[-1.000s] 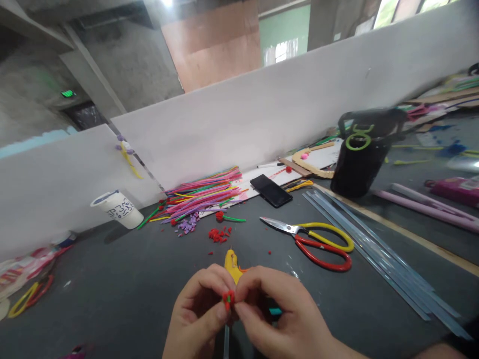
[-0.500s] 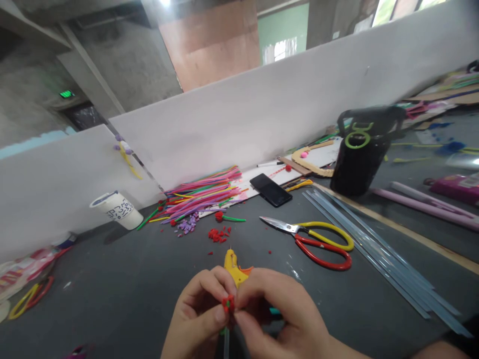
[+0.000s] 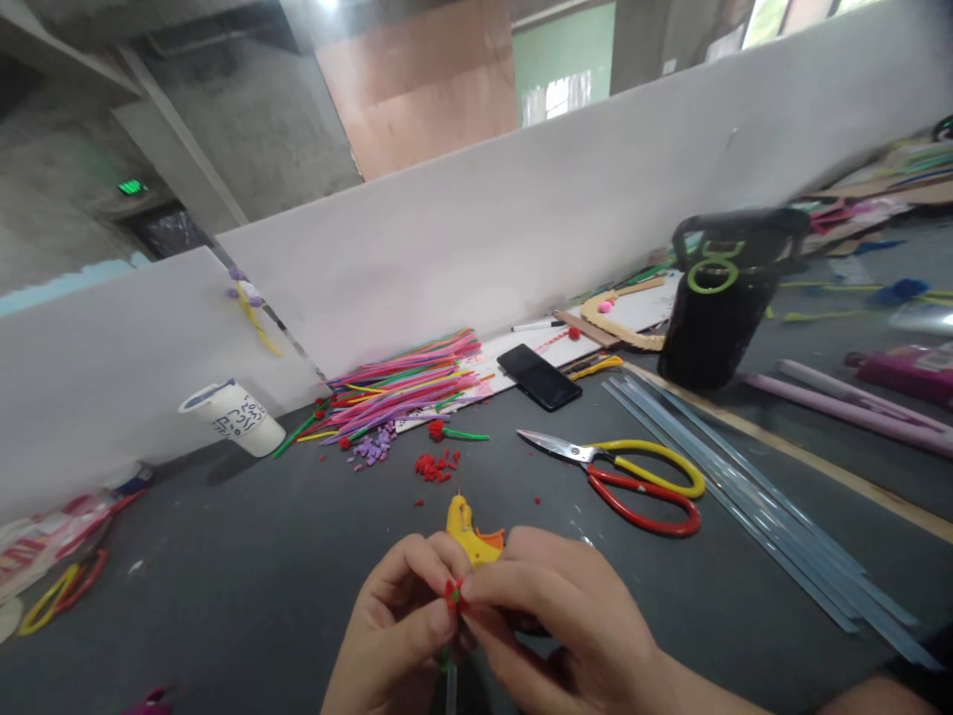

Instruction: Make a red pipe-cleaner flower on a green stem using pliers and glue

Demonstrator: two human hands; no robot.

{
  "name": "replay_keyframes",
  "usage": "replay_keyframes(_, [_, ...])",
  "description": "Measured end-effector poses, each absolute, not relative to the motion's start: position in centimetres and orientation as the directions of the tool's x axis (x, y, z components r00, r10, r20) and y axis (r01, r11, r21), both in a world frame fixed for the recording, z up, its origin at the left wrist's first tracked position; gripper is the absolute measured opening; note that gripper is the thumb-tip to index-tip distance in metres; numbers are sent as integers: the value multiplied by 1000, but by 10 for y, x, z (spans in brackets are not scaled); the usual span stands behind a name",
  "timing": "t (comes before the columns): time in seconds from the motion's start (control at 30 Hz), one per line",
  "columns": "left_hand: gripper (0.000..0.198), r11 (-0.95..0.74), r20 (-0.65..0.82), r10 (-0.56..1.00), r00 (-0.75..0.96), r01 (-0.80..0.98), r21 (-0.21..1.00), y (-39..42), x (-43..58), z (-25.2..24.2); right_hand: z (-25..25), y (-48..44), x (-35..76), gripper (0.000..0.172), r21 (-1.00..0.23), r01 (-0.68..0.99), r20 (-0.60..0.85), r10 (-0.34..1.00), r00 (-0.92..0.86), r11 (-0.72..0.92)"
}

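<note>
My left hand [image 3: 394, 636] and my right hand [image 3: 566, 621] meet at the bottom middle of the view, fingertips pinched together on a small red flower-like piece with a green stem [image 3: 454, 594]. Both hands are closed on it. Just behind my fingers lies a yellow glue gun [image 3: 469, 531], its nozzle pointing away from me. A glue stick runs down below my hands to the frame's edge.
Scissors with yellow and red handles [image 3: 632, 475] lie to the right, beside several long glue sticks [image 3: 745, 497]. Further back are red bits [image 3: 436, 465], a bundle of coloured pipe cleaners [image 3: 409, 385], a phone [image 3: 539, 377], a white cup [image 3: 230, 417], a black container [image 3: 719, 303] and a white partition [image 3: 521, 218].
My right hand's fingers have shifted slightly left over the red piece, covering more of it. The rest of the table is unchanged.
</note>
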State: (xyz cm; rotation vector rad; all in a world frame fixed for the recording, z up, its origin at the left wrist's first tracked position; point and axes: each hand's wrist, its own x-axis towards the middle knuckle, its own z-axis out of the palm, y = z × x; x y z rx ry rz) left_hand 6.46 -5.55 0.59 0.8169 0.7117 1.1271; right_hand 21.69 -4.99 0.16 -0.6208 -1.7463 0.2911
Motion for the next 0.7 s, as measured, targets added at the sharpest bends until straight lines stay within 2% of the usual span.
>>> replay_keyframes(0.23, [16,236,-106,955,278,-489,840,-55,65,6,-1,-49,218,11,-439,266,841,497,-216,858])
replay_keyframes(0.47, [17,246,-109,950,291,-489,837,-54,65,5,1,-47,222,17,-365,283,854,440,-277,887])
replay_keyframes(0.63, [18,266,-139,948,285,-479,836,-55,65,10,2,-49,221,13,-528,235,804,569,-173,816])
replay_keyframes(0.7, [18,274,-145,947,287,-480,833,-56,64,10,2,-50,220,12,-549,240,790,591,-165,801])
